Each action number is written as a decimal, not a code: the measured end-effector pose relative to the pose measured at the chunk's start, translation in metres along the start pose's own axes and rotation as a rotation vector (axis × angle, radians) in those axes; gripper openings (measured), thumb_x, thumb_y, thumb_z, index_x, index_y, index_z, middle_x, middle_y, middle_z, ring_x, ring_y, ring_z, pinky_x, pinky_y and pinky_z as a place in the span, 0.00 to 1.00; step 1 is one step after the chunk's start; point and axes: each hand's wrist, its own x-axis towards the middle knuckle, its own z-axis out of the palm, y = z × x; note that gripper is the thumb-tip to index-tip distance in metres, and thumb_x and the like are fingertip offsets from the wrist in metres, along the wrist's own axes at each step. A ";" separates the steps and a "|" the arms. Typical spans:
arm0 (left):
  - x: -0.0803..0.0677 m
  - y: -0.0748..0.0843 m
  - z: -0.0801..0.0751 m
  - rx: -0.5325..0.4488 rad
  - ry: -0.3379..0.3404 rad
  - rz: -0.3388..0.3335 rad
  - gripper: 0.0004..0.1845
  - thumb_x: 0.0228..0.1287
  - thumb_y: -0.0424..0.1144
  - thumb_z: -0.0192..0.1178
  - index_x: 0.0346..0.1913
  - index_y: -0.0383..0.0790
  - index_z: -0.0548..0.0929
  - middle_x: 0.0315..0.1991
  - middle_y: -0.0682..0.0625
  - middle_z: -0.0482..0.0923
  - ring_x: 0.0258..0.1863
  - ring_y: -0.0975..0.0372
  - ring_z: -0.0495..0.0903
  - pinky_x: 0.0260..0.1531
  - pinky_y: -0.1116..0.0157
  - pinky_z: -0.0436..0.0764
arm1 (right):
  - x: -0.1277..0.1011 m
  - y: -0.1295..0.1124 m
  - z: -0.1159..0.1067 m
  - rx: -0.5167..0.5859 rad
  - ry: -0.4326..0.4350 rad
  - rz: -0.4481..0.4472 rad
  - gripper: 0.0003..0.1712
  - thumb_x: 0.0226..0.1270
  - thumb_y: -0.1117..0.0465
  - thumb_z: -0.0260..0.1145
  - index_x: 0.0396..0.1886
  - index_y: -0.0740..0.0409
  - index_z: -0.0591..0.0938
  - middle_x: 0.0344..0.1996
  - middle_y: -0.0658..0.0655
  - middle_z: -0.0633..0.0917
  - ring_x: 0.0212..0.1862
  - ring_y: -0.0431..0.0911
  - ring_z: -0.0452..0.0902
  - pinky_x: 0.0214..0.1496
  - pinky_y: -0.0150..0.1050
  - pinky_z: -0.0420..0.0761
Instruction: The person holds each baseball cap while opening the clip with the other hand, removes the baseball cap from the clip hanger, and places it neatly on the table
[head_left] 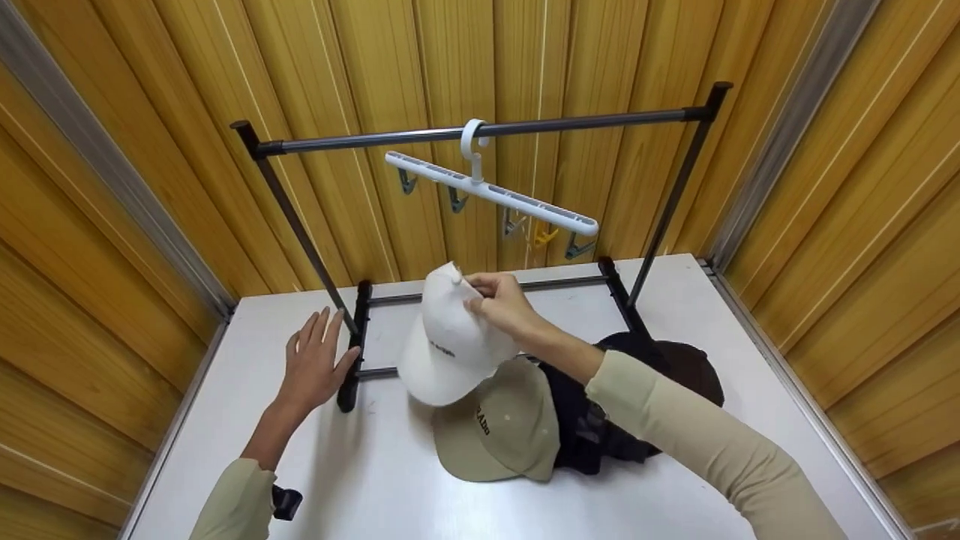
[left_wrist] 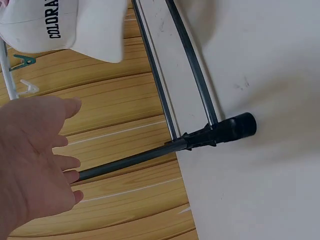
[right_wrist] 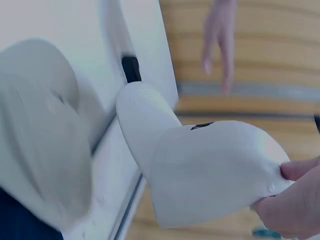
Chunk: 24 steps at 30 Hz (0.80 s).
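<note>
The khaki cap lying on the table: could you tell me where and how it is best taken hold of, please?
Probably by the crown of the khaki cap, pinched from above. It lies crown up and uncovered, while the white cap overlaps its rear edge and a dark cap lies against its right side.

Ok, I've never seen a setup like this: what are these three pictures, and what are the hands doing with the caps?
No machine here: a person wears three cameras. The head view looks down at a white table with a small black clothes rack on it. A white clip hanger hangs from the rail. The right hand pinches a white cap at its top, lifted above a khaki cap and a dark cap lying on the table. The left hand, fingers straight, is at the rack's foot. Each wrist view shows its own hand close up; the right one is blurred.
</note>
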 end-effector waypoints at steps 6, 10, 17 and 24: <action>-0.005 -0.003 0.012 -0.053 -0.014 -0.045 0.36 0.70 0.46 0.55 0.74 0.35 0.55 0.74 0.32 0.52 0.74 0.40 0.49 0.67 0.37 0.51 | -0.026 0.016 0.029 0.130 -0.116 0.119 0.23 0.63 0.72 0.59 0.59 0.68 0.76 0.55 0.65 0.81 0.56 0.52 0.79 0.61 0.45 0.77; -0.002 -0.004 0.020 -0.089 -0.039 -0.080 0.36 0.71 0.46 0.54 0.74 0.34 0.55 0.74 0.31 0.52 0.73 0.38 0.50 0.67 0.35 0.51 | -0.041 0.045 0.040 0.194 -0.147 0.173 0.24 0.62 0.71 0.60 0.60 0.70 0.74 0.59 0.67 0.79 0.60 0.53 0.77 0.64 0.45 0.75; 0.008 0.003 0.030 -0.153 -0.040 -0.070 0.35 0.72 0.45 0.53 0.74 0.33 0.55 0.74 0.30 0.52 0.73 0.37 0.50 0.66 0.34 0.51 | -0.059 0.092 0.016 0.111 -0.221 0.284 0.23 0.58 0.72 0.62 0.55 0.72 0.75 0.46 0.61 0.85 0.45 0.45 0.82 0.51 0.45 0.83; 0.000 0.009 0.033 -0.195 -0.089 -0.105 0.34 0.72 0.44 0.51 0.73 0.30 0.56 0.72 0.27 0.52 0.72 0.35 0.51 0.64 0.32 0.53 | -0.069 0.110 -0.017 -0.034 -0.267 0.311 0.19 0.56 0.67 0.67 0.48 0.68 0.77 0.30 0.52 0.83 0.35 0.44 0.83 0.39 0.47 0.86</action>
